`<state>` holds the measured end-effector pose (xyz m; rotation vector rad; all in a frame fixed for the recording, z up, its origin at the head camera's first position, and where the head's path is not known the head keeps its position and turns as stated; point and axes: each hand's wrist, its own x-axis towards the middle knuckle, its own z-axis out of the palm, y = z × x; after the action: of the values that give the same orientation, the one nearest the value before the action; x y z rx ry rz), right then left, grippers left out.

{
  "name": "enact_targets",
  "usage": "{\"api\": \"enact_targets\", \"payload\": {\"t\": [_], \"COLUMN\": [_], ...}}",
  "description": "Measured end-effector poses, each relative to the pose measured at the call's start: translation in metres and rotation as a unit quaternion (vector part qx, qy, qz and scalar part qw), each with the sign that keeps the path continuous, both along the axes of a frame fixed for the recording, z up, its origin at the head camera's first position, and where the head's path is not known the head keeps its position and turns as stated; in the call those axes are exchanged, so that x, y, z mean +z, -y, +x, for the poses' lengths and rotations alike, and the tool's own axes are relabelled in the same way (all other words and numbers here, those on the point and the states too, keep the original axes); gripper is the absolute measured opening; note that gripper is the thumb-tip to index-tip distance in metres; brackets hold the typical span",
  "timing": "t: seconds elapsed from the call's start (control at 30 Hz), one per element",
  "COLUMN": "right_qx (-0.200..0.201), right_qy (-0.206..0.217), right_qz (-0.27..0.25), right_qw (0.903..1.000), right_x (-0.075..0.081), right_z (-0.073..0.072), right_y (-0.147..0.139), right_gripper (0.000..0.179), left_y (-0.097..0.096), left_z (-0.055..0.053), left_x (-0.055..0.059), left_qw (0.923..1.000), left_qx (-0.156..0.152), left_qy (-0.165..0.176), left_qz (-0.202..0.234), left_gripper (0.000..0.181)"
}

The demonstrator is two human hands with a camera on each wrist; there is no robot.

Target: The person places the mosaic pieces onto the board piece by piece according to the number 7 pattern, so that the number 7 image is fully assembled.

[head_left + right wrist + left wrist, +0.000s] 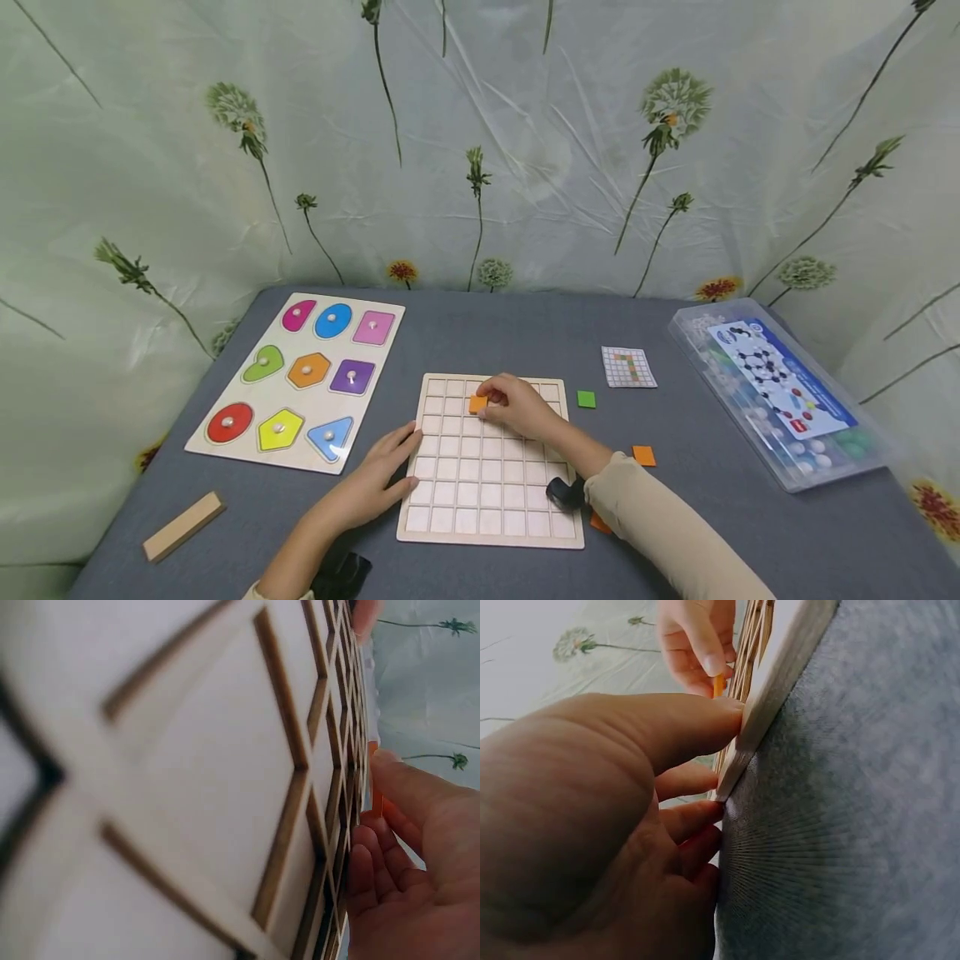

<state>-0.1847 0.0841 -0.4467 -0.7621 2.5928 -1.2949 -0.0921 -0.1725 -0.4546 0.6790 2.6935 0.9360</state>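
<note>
Pale cloth with printed dandelions (525,167) hangs behind the grey worktop (480,333), and on this worktop lies the wooden grid board (468,496), directly before me. Along its left edge rest the fingers of my left hand (382,471), quite straight and gripping nothing, I suppose so that the board cannot slide. The fingers of my right hand (521,408) pinch an orange tile (477,405) over the far part of the board, left of its middle; they hold it by the edges, probably to leave its underside free. Whether the tile touches the board, I cannot tell. Right of the board lie a green tile (587,399) and a loose orange tile (643,456), seemingly for easy reach. Beyond its far right corner, a printed card (628,367) lies face up, perhaps for looking at. Left of the board is the shape puzzle (300,397); well to its right, the clear box (780,396); both seem set aside.
</note>
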Motion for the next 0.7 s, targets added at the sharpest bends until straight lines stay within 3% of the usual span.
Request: {"api": "enact_targets", "payload": {"t": [0.2,0.47,0.7], "right_qx": [0.012,0.015,0.020], "right_qy": [-0.007,0.011,0.017], "right_qz": [0.037,0.036,-0.004], "right_qw": [0.9992,0.9992,0.9996], "right_x": [0.000,0.005,0.030], "right_z": [0.001,0.003,0.010], "right_y": [0.004,0.004,-0.011], "right_gripper": [0.027,0.028,0.038], "left_y": [0.000,-0.001,0.000], "left_z": [0.002,0.002,0.002], "left_x": [-0.002,-0.001,-0.002], "left_qw": [1.0000,1.0000,0.9999], "left_qx": [-0.001,0.001,0.001], "left_qy": [0.004,0.006,0.009], "left_qz": [0.001,0.007,0.013], "left_gripper": [0.061,0.062,0.062]}}
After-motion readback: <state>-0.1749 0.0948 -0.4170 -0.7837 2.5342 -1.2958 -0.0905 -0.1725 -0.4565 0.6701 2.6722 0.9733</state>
